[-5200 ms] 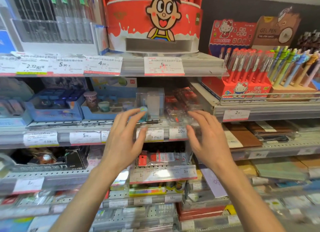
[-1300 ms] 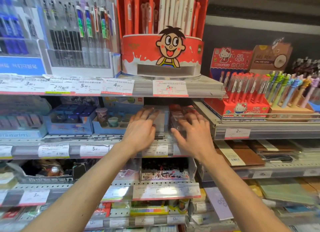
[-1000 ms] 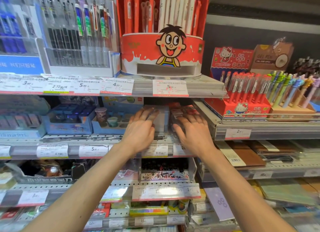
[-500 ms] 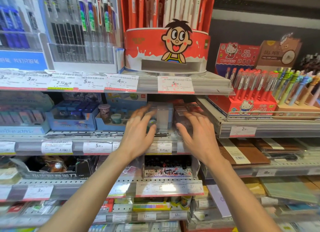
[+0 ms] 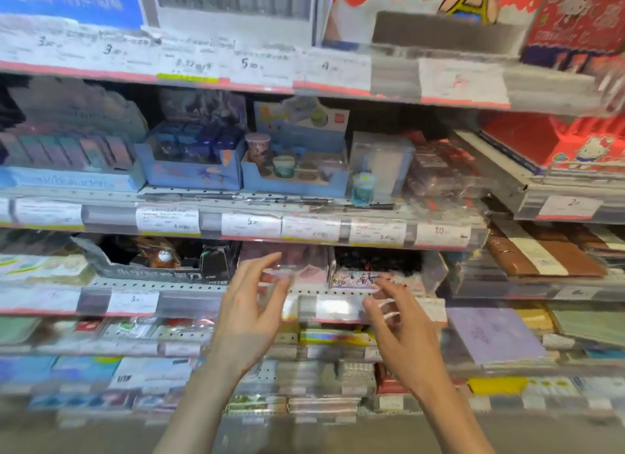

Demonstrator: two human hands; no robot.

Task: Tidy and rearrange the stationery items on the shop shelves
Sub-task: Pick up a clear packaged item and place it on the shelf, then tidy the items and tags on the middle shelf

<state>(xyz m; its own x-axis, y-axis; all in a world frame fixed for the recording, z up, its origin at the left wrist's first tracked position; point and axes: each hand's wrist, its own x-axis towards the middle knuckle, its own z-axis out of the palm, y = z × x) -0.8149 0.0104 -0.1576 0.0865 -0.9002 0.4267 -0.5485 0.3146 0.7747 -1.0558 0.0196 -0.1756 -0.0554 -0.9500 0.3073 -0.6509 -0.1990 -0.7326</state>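
A: So, what fills the view?

B: Shop shelves [image 5: 236, 213] stacked in tiers, each front edge lined with price labels [image 5: 250, 224]. The picture is motion-blurred, so most print is unreadable.

A: What sits on them, biggest first?

B: At top right, a red display stand [image 5: 422, 3] with a cartoon figure. To the right, a red cat-character box [image 5: 575, 149]. On the middle shelf, a row of blue cardboard trays [image 5: 194, 176] holding small stationery items; one tray [image 5: 294, 179] has little round pots in it. Just right of that tray stands a clear plastic box [image 5: 382, 162], with a small teal pot [image 5: 362, 187] in front of it near the shelf edge. Brown notebooks [image 5: 548, 254] lie lower right.

A: And the hands?

B: Both are raised in front of the shelf below the trays. The left hand [image 5: 252, 311] has its fingers spread and loosely extended, gripping nothing. The right hand [image 5: 402, 321] has relaxed, slightly bent fingers, also holding nothing. Between them sits a small graffiti-patterned box [image 5: 365, 277] on that lower shelf; whether either hand touches anything cannot be told through the blur.
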